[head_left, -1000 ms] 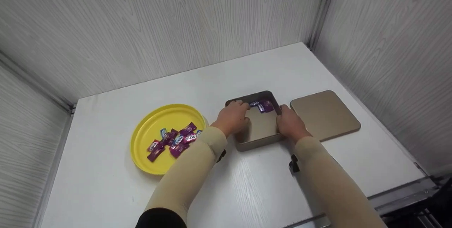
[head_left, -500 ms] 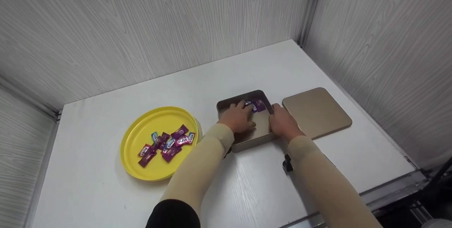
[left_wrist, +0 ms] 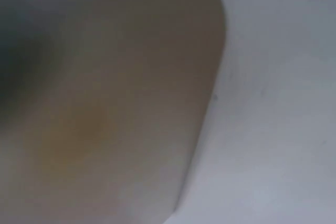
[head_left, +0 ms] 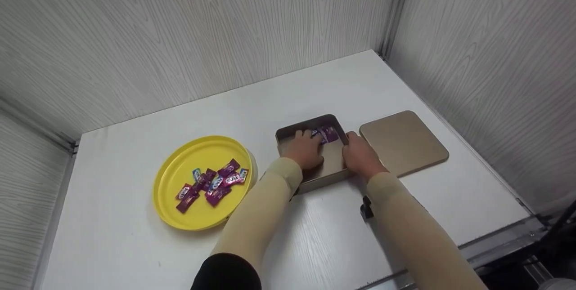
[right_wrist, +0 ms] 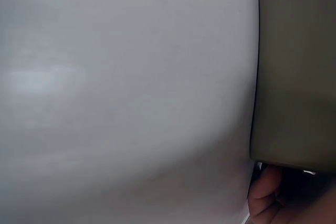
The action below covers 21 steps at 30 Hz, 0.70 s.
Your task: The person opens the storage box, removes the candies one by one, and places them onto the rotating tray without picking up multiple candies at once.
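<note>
In the head view, an open bronze metal tin (head_left: 321, 185) sits on the table with several purple-wrapped candies (head_left: 330, 134) at its far right corner. My left hand (head_left: 304, 150) reaches down into the tin, fingers bent downward with their tips at the candies; whether they touch them is hard to tell. My right hand (head_left: 361, 155) grips the tin's right wall, thumb and fingers on either side of the rim. In the right wrist view, the fingers (right_wrist: 265, 190) curl below the tin's side (right_wrist: 299, 77). The left wrist view is mostly the tin's blurred side (left_wrist: 136, 87).
Left of the tin, a round yellow plate (head_left: 180, 159) bears several purple, pink and blue candy packets (head_left: 216, 183). The tin's flat bronze lid (head_left: 405, 143) lies on the white table (head_left: 148, 258) at the right. Grained panels (head_left: 225, 24) stand behind and at both sides.
My left hand has moved right and deeper into the tin, its fingers now at the candies. The right hand keeps its hold. The whole head view has shifted slightly.
</note>
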### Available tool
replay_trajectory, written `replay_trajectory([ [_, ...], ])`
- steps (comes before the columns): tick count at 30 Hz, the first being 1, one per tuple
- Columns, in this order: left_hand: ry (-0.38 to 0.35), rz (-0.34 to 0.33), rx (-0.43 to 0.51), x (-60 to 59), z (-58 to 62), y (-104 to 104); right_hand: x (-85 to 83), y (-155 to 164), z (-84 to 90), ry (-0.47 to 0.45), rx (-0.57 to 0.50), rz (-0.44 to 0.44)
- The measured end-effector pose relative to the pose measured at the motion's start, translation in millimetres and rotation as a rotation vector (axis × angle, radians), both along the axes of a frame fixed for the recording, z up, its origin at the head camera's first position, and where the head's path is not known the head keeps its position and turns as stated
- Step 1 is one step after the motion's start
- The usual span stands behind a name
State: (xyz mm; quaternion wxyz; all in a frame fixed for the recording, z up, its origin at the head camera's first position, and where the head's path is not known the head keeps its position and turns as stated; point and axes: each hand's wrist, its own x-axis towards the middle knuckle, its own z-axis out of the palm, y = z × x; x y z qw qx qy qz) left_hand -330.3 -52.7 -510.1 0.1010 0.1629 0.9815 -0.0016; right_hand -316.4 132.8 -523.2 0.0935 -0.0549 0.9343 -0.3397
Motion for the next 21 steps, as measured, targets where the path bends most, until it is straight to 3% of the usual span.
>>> replay_trajectory([
  [9,0.073,-0.035,-0.04,5.6,8.7,-5,-4.9,1,-0.4,-0.012,0.008,-0.007],
  [16,0.129,-0.074,-0.076,8.7,4.3,-7,-8.4,-1,-3.4,-0.022,0.012,-0.003],
  [21,0.156,-0.063,-0.076,9.9,1.2,-10,-10.5,-3,-4.2,-0.027,0.014,-0.003],
])
